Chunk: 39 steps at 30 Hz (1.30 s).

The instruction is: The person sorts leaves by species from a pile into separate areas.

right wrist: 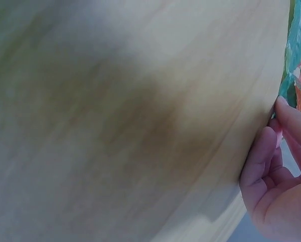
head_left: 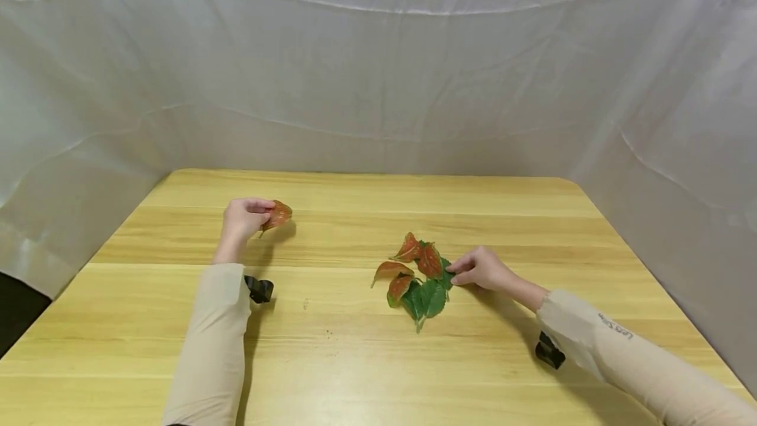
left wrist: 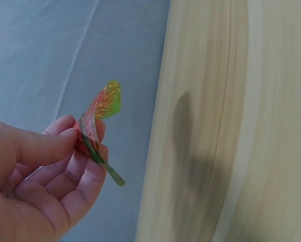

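Observation:
At the table's far left, my left hand (head_left: 242, 219) pinches a red artificial leaf (head_left: 279, 214) between thumb and fingers, held above the surface. The left wrist view shows that leaf (left wrist: 107, 101) folded, with a yellow-green tip and a short green stem. A loose cluster of red leaves (head_left: 430, 261) and green leaves (head_left: 433, 298) lies right of centre on the table. On the cluster's right side, my right hand (head_left: 481, 268) pinches the edge of a green leaf (head_left: 447, 276). Its fingertips partly hide that leaf in the right wrist view.
The wooden table (head_left: 331, 373) has rounded far corners. Pale cloth (head_left: 378, 84) hangs behind it and along both sides. Black wrist devices (head_left: 259, 289) sit at both cuffs. Small dark specks (head_left: 328, 334) mark the tabletop between the arms.

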Available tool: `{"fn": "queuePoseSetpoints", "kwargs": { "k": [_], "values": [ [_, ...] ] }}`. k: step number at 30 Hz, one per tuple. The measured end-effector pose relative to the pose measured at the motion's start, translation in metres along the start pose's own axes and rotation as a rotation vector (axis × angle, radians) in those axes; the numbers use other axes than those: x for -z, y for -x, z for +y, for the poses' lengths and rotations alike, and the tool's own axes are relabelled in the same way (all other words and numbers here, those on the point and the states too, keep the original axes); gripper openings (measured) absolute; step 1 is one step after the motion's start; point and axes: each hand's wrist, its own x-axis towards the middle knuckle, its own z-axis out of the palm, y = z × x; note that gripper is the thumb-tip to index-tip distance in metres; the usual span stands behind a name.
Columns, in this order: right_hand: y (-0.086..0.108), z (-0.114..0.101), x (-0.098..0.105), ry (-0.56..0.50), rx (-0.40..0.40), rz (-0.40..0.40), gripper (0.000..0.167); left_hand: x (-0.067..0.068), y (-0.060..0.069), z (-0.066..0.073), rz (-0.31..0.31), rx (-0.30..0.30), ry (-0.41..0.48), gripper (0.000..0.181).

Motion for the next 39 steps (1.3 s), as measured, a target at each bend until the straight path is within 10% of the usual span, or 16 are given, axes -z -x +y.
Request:
{"fn": "queuePoseSetpoints", "kwargs": {
  "k": [17, 39],
  "values": [
    [0.001, 0.002, 0.001, 0.010, -0.002, -0.002, 0.021, 0.014, -0.008, -0.008, 0.084, 0.030, -0.044, 0.029],
    [0.004, 0.001, 0.001, 0.016, 0.023, -0.003, 0.021, 0.015, -0.017, -0.024, 0.033, 0.084, -0.053, 0.035]
  ]
}}
